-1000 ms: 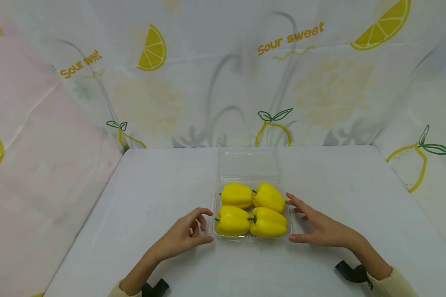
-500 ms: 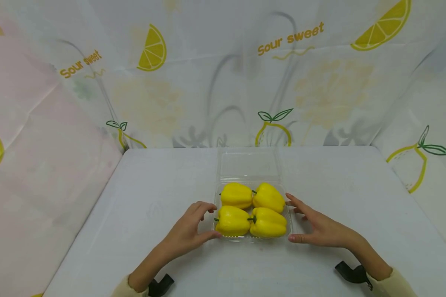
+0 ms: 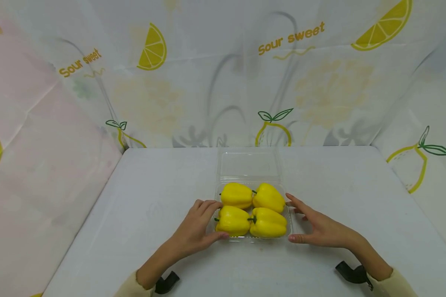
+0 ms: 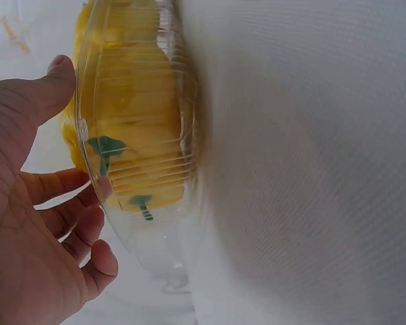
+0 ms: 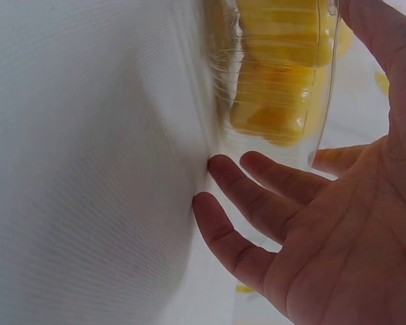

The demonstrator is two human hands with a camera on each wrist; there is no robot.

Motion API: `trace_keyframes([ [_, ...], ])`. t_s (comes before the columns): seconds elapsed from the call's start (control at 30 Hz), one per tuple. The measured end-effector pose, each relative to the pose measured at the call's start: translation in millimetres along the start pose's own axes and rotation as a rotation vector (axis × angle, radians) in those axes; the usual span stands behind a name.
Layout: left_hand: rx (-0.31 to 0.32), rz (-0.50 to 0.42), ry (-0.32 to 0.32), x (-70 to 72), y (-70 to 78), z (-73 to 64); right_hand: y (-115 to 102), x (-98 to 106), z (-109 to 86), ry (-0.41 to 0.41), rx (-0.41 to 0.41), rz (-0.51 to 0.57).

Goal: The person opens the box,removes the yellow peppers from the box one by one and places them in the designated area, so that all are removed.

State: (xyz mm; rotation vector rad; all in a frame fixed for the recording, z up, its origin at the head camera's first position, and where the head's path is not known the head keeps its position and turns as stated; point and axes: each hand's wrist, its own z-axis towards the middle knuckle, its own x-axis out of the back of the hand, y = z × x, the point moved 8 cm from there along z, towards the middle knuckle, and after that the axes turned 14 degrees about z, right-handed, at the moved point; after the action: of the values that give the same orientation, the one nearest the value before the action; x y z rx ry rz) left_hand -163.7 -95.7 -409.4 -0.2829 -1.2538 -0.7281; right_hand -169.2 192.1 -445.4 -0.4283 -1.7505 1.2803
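Several yellow bell peppers (image 3: pixel 233 221) with green stems sit in a clear plastic box (image 3: pixel 252 240), whose hinged lid (image 3: pixel 250 163) lies folded back behind it. My left hand (image 3: pixel 191 231) is at the box's left side, thumb and fingers spread around the near-left pepper. In the left wrist view the thumb and forefinger of that hand (image 4: pixel 37 169) are by the rim, and whether they touch it I cannot tell. On the other side, my right hand (image 3: pixel 327 229) has its thumb and forefinger parted beside the box. Its lower fingers (image 5: pixel 227 223) rest near the tabletop.
A white-covered table (image 3: pixel 163 173) carries the box near its middle. Patterned cloth (image 3: pixel 208 82) with lemon prints hangs behind and at both sides. Black wrist mounts (image 3: pixel 167 283) show below both hands.
My left hand has moved right and slightly forward, its fingers spreading over the box's left edge toward the near-left pepper. The right hand, box and peppers have stayed put.
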Motion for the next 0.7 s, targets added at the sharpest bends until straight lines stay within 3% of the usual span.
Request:
trace_keyframes([
  [0.7, -0.021, 0.048, -0.054, -0.8, 5.2, 5.4, 1.8, 0.2, -0.3, 0.004, -0.002, -0.02],
])
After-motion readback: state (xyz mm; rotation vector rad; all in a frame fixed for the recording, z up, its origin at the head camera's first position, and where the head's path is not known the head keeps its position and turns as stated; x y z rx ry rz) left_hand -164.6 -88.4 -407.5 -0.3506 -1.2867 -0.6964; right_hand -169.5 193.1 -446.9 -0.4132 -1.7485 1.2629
